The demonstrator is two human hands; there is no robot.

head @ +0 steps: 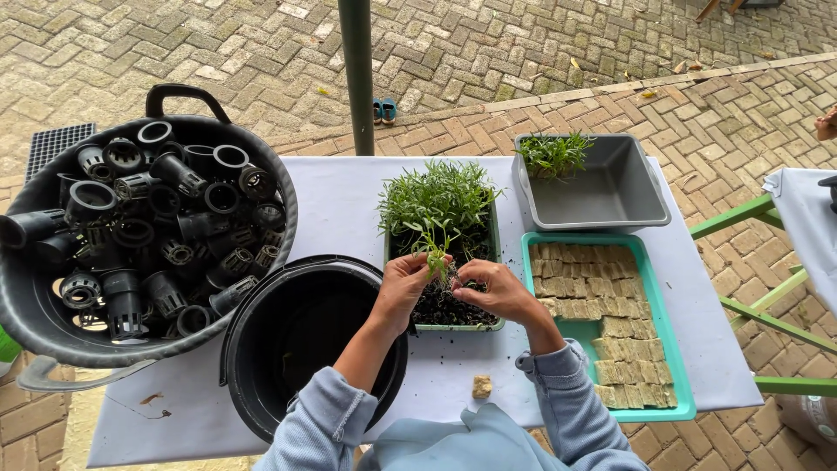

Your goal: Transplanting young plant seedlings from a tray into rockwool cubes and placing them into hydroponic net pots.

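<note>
Seedling [433,249] limp and fragile, so we pinch low near its roots, left hand [403,288] and right hand [495,292] both closed lightly on it over the green tray [453,327].

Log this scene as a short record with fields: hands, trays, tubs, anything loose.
left hand: pinching a seedling over the seedling tray
right hand: fingers in the soil of the same tray
green tray: brown cubes in rows, partly filled
grey bin: a few seedlings in its far left corner
basin: heaped with black net pots
bucket: black, contents not visible
loose: one cube on the table
</note>
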